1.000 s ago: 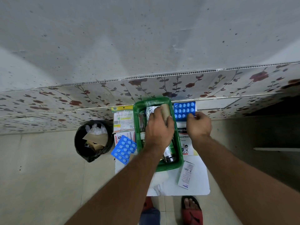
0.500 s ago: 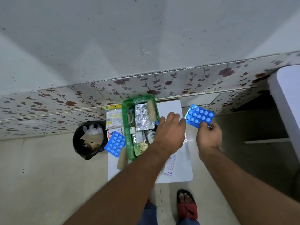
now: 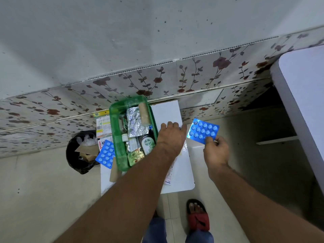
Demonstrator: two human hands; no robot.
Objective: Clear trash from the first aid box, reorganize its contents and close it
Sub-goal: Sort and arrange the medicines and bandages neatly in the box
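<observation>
The green first aid box stands open on a small white table. Inside lie a silver foil strip, a beige bandage roll, a Dettol bottle and small packets. My right hand pinches a blue blister pack in the air to the right of the table. My left hand lies palm down just right of the box, and whatever is under it is hidden. A second blue blister pack leans against the box's left side.
A black bin with paper and plastic trash stands on the floor, left of the table. A printed carton and a cardboard tube lie left of the box, a leaflet in front. A white surface juts in at right.
My right hand lifted the blue blister pack off the table and carried it right. My left hand left the bandage roll in the box and moved to the table right of it.
</observation>
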